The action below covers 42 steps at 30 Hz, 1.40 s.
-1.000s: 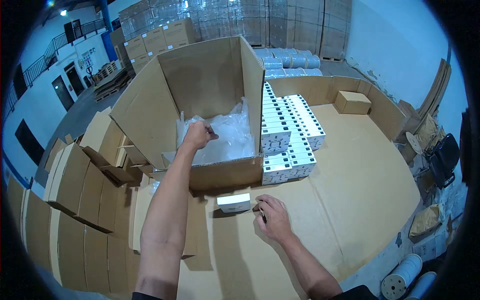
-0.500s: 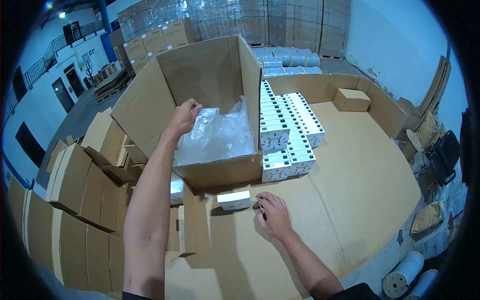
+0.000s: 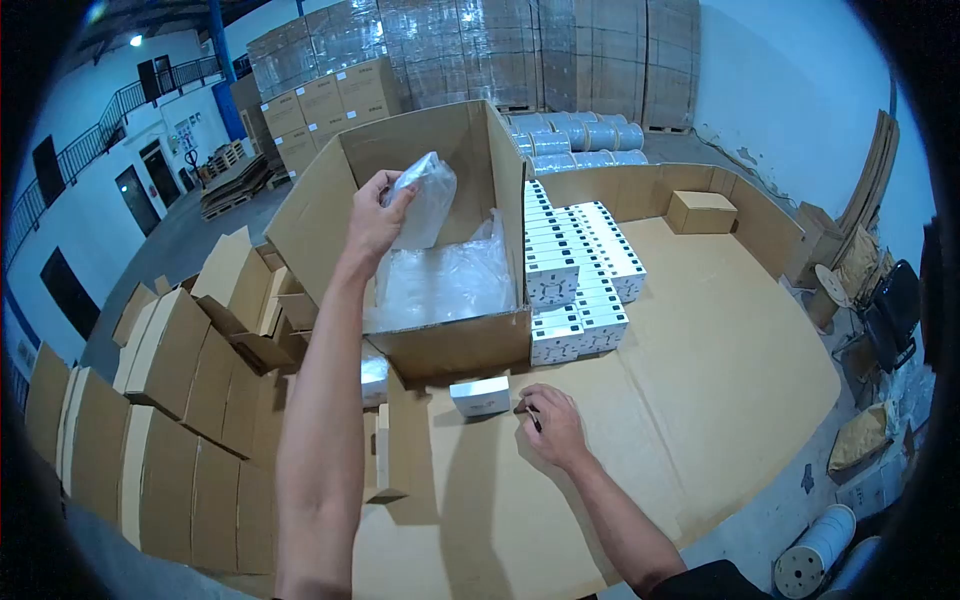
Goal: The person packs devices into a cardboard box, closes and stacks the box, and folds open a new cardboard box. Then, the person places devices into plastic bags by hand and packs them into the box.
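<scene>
My left hand is closed on a translucent plastic bag, held up inside the large open carton. More clear plastic bags lie in the carton below it. On the cardboard surface, my right hand rests with curled fingers around a small, slim dark object; its kind cannot be made out. Just left of those fingers sits a small white box, apart from the hand. Stacked white boxes with dark square marks stand right of the carton.
Brown cartons are packed along the left. A small brown box stands at the far right of the cardboard surface, by its raised cardboard edge. Cable spools and a black chair are on the floor at right.
My left hand has lifted one plastic bag up from the others in the carton. My right hand stays beside the small white box. The camera view has shifted slightly.
</scene>
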Available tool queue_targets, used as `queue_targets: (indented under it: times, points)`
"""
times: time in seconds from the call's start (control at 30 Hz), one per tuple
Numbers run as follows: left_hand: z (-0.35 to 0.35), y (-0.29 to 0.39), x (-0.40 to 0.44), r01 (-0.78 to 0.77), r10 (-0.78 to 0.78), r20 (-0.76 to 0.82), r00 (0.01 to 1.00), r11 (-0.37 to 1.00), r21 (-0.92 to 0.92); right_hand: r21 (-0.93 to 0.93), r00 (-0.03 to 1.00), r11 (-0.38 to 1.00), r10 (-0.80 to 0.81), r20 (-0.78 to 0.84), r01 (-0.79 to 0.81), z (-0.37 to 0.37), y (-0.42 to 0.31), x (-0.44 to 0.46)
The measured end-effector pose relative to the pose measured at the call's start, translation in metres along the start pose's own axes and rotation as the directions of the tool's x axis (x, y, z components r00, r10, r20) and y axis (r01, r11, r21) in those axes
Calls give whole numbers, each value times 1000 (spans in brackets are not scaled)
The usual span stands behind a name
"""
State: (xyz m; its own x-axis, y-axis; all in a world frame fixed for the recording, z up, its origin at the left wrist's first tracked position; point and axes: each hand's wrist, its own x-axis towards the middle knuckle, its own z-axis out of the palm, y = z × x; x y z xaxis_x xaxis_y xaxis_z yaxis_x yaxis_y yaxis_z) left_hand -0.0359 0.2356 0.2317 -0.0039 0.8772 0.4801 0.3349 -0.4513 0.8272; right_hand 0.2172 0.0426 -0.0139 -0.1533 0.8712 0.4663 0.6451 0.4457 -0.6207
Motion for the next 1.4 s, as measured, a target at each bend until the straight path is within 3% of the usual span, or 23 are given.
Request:
queue_targets:
  times: [0.03, 0.1, 0.17, 0.23, 0.3, 0.4, 0.43, 0.5, 0.53, 0.6, 0.7, 0.73, 0.8, 0.87, 1.0, 1.1, 1.17, 1.2, 1.27, 1.3, 1.37, 1.4]
  points:
    - [4, 12, -13, 3, -3, 2, 1000, 1000, -2, 18, 999, 1000, -10, -42, 11, 0, 1, -1]
    - [11, 32, -47, 20, -31, -42, 999, 972, -234, 88, 997, 995, 58, -46, -53, -2, 0, -3]
    - [15, 40, -89, 70, -80, -22, 997, 951, -301, 154, 991, 980, 130, -42, -122, -2, 1, -11]
    - [23, 38, -132, 115, -124, -1, 992, 924, -365, 383, 962, 899, 262, -84, -211, 4, 6, -19]
    - [35, 30, -180, 209, -234, -12, 972, 888, -411, 366, 960, 911, 249, -127, -188, 6, 5, -26]
    - [49, 26, -246, 345, -378, -3, 926, 848, -402, 682, 908, 635, 405, 106, -362, -5, -17, -31]
    - [56, 20, -266, 354, -393, -21, 919, 850, -389, 676, 902, 633, 418, 112, -378, -8, -20, -33]
    - [61, 3, -301, 471, -498, 51, 866, 776, -420, 885, 927, 332, 294, 233, -327, -16, -29, -36]
    - [66, -9, -315, 484, -509, 59, 859, 768, -418, 893, 942, 324, 224, 248, -313, -19, -33, -35]
    - [79, -31, -338, 342, -384, -64, 921, 877, -337, 867, 944, 383, 214, 251, -317, -21, -42, -35]
    - [82, -42, -356, 403, -422, -46, 906, 889, -218, 836, 953, 458, 175, 248, -302, -10, -42, -36]
    - [80, -41, -358, 410, -428, -41, 903, 885, -219, 771, 944, 545, 183, 273, -328, -7, -43, -34]
    - [73, -38, -361, 591, -577, 129, 806, 796, -132, 692, 928, 620, 207, 309, -369, -6, -41, -37]
    - [73, -38, -356, 526, -514, 113, 850, 838, -142, 628, 929, 693, 181, 324, -354, -6, -40, -35]
    - [76, -60, -352, 342, -347, 2, 938, 923, -179, 679, 898, 603, 165, 408, -419, 2, -33, -36]
    - [70, -56, -351, 428, -431, 42, 901, 872, -238, 639, 897, 656, 140, 419, -401, 0, -36, -34]
    - [68, -57, -351, 440, -443, 45, 895, 864, -244, 710, 863, 502, 184, 470, -494, -4, -37, -31]
    - [68, -58, -352, 450, -453, 50, 890, 857, -250, 709, 862, 503, 185, 471, -495, -3, -35, -31]
    - [70, -62, -352, 438, -445, 41, 894, 855, -278, 800, 826, 210, 196, 529, -562, -2, -29, -30]
    - [71, -63, -351, 425, -437, 32, 899, 853, -303, 799, 826, 212, 198, 528, -562, -3, -29, -29]
    - [71, -61, -350, 419, -440, 11, 898, 846, -328, 859, 842, -4, 196, 502, -511, -3, -27, -27]
    - [70, -59, -348, 411, -444, -13, 896, 841, -352, 860, 842, -4, 197, 502, -511, -4, -22, -26]
